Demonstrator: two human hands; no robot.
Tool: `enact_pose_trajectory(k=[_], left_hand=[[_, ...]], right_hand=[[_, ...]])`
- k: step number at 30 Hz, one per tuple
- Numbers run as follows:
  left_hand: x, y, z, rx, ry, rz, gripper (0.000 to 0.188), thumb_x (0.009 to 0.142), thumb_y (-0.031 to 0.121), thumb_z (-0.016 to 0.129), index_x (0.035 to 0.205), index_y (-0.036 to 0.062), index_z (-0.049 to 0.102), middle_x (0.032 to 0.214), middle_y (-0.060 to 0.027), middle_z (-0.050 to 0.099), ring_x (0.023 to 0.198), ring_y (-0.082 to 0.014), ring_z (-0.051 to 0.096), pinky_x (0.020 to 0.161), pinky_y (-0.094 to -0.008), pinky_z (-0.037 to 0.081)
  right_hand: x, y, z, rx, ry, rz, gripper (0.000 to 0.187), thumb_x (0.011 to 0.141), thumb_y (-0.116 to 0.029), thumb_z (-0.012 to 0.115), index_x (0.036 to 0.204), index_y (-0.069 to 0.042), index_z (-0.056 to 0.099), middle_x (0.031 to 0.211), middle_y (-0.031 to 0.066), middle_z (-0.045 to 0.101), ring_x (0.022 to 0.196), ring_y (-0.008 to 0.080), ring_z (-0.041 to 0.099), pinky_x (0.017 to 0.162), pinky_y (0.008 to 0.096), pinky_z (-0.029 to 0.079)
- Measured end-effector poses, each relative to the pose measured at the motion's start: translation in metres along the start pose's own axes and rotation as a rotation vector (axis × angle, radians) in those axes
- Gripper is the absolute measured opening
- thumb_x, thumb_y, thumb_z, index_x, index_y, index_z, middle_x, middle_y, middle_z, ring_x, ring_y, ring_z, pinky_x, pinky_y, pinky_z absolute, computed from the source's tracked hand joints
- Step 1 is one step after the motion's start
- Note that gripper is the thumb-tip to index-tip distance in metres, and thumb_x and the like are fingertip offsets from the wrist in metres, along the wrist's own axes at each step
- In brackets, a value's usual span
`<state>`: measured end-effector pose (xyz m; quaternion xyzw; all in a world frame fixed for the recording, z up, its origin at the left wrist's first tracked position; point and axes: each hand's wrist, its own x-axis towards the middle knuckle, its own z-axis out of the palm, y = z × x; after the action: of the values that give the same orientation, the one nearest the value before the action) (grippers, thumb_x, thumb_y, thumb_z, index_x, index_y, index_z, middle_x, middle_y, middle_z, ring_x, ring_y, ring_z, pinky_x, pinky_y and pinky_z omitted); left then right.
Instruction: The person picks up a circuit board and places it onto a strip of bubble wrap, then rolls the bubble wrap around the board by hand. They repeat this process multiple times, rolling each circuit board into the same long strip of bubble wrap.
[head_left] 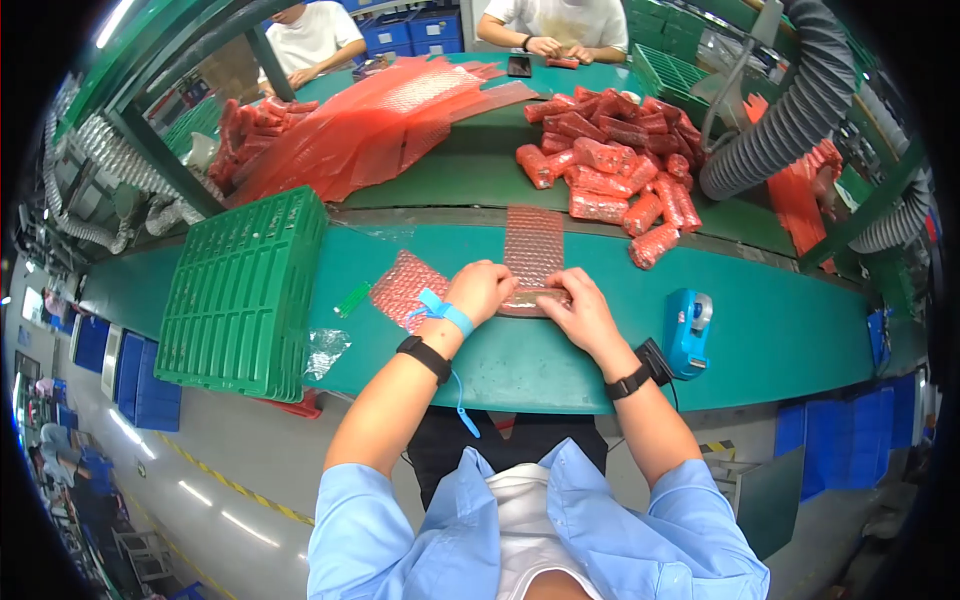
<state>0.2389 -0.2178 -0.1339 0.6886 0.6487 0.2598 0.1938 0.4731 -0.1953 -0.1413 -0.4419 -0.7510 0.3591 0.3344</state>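
A strip of red bubble wrap [534,240] lies on the green bench, stretching away from me. At its near end is a small clear-wrapped bundle [525,299], its contents too small to make out. My left hand [482,290] grips the bundle's left end with curled fingers. Thumb and fingers of my right hand [580,312] press on its right end. Left of my hands lies a loose piece of red bubble wrap [408,287], partly behind my left wrist. A blue tape dispenser [689,333] stands to the right of my right wrist.
A green plastic crate [243,295] stands on edge at the left. Beyond the bench are piled red wrapped bundles [610,150] and stacked red bubble wrap sheets [390,120]. A grey hose [790,125] hangs at right. Two people work across from me.
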Motion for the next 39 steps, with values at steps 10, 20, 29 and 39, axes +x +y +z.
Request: enact_pose_trajectory(k=[10,20,29,39], left_hand=[[-0.023,-0.023,-0.083,0.185,0.269,0.010,0.021,0.096,0.015,0.080,0.111,0.0012,0.079,0.108,-0.0208,0.078,0.102,-0.0413,0.076,0.090,-0.0494,0.062],[-0.048,-0.080,-0.097,0.470,0.116,-0.488,0.027,0.089,0.016,0.089,0.108,0.0014,0.078,0.102,-0.0201,0.077,0.097,-0.0404,0.076,0.088,-0.0498,0.062],[-0.006,0.049,-0.035,0.198,0.376,0.261,0.011,0.090,0.005,0.083,0.098,0.0058,0.076,0.098,-0.0119,0.080,0.088,-0.0304,0.079,0.078,-0.0405,0.063],[0.017,0.089,0.055,0.455,0.122,0.331,0.011,0.093,0.014,0.079,0.105,0.0107,0.079,0.113,-0.0052,0.082,0.103,-0.0285,0.079,0.086,-0.0416,0.066]], right_hand=[[0.001,0.034,-0.031,-0.157,-0.028,-0.143,0.042,0.086,-0.016,0.093,0.123,-0.004,0.075,0.116,0.0126,0.072,0.114,0.0378,0.066,0.100,0.0473,0.055],[0.020,0.073,-0.058,-0.104,-0.013,-0.115,0.042,0.085,-0.016,0.093,0.122,-0.006,0.076,0.114,0.0114,0.071,0.112,0.0374,0.065,0.098,0.0469,0.055],[0.019,0.082,-0.073,-0.131,-0.033,-0.176,0.043,0.082,-0.019,0.096,0.119,-0.006,0.077,0.109,0.0103,0.072,0.105,0.0356,0.067,0.093,0.0474,0.056],[0.016,0.083,-0.062,-0.088,-0.079,-0.134,0.044,0.080,-0.021,0.097,0.118,-0.007,0.079,0.104,0.0094,0.074,0.100,0.0336,0.069,0.090,0.0466,0.058]])
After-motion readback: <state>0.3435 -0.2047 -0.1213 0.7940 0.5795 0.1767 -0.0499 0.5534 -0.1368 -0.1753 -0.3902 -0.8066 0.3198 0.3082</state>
